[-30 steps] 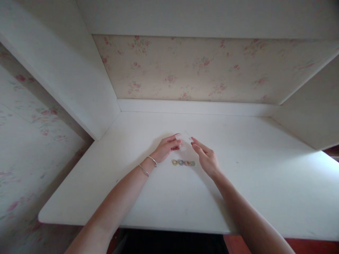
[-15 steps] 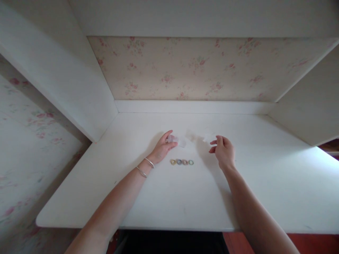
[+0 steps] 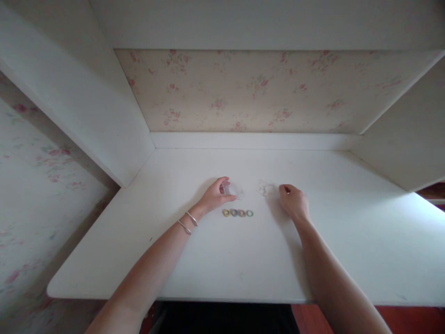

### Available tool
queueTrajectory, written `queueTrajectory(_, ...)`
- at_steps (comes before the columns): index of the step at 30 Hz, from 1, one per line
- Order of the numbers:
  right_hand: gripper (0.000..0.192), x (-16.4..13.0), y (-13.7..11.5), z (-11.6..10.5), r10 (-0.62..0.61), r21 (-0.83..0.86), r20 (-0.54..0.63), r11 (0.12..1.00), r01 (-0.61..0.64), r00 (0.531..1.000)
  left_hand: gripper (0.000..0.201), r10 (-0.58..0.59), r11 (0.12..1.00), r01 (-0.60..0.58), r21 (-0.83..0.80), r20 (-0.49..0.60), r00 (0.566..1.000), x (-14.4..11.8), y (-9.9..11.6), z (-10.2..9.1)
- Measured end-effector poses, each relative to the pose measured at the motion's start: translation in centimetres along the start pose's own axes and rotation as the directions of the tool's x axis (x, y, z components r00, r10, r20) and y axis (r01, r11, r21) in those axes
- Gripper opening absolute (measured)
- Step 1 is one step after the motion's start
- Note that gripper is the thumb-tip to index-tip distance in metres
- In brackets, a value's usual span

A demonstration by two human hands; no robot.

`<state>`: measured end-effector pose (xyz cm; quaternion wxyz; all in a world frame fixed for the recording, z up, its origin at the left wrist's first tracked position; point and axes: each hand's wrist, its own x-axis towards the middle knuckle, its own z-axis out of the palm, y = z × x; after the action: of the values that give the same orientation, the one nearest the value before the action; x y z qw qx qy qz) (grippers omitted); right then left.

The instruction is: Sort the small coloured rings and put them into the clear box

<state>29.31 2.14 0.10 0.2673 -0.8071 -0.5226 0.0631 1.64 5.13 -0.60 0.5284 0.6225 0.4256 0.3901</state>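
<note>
1. Clear plastic piece, small and see-through, lies on the white desk just behind the row of rings; its exact shape is too faint to tell.
2. Left hand: fingers curled around the near-left side of the clear plastic piece, thumb and forefinger closed on it. Hand rests low on the desk, just behind and left of the row of rings. Two thin bangles sit at the wrist.
3. Second clear piece lies on the desk behind and to the right of the row of rings, apart from the first piece.
4. Right hand: fingers bent downward, loosely curled, fingertips at the right edge of the second clear piece. Touching or only just beside it: cannot tell. No firm grip visible.
5. Row of rings: four small coloured rings, side by side in a line, touching or nearly so, between the two wrists and nearer than both clear pieces. Neither hand touches them.
6. Floral wallpaper backs the recess behind the desk.
</note>
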Motion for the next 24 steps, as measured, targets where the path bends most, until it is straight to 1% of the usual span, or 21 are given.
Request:
queueTrajectory(2, 0.039, 0.0, 0.0, -0.1, -0.041, -0.046, -0.013, 0.998, 0.04, 0.999, 0.077, 0.002, 1.0, -0.002, 0.029, -0.004, 1.0, 0.0, -0.2, -0.2)
queueTrajectory(4, 0.039, -0.1, 0.1, -0.2, -0.061, -0.074, -0.018, 0.995, 0.06, 0.998, 0.076, 0.031, 0.997, -0.029, 0.075, -0.018, 0.999, 0.1, -0.5, -0.5)
queueTrajectory(7, 0.039, 0.0, 0.2, -0.2, -0.051, -0.106, -0.008, 0.993, 0.05, 0.999, 0.076, 0.091, 0.98, -0.082, 0.181, -0.046, 0.995, 0.0, -1.0, -1.0)
queueTrajectory(11, 0.039, 0.1, 0.4, -0.2, -0.054, -0.138, 0.018, 0.989, 0.056, 0.998, 0.082, 0.146, 0.947, -0.135, 0.291, -0.016, 0.989, -0.1, -1.4, -1.4)
queueTrajectory(14, 0.039, 0.3, 0.6, 0.0, -0.068, -0.134, 0.037, 0.988, 0.072, 0.997, 0.084, 0.17, 0.935, -0.166, 0.312, 0.014, 0.985, -0.3, -1.2, -1.3)
queueTrajectory(20, 0.037, 0.4, 0.9, 0.3, -0.074, -0.113, 0.021, 0.991, 0.076, 0.997, 0.071, 0.185, 0.906, -0.178, 0.383, 0.02, 0.983, -0.9, -0.5, -1.1)
queueTrajectory(24, 0.037, 0.3, 0.9, 0.2, -0.071, -0.109, 0.031, 0.991, 0.074, 0.997, 0.073, 0.197, 0.884, -0.192, 0.427, 0.033, 0.98, -1.1, -0.2, -1.0)
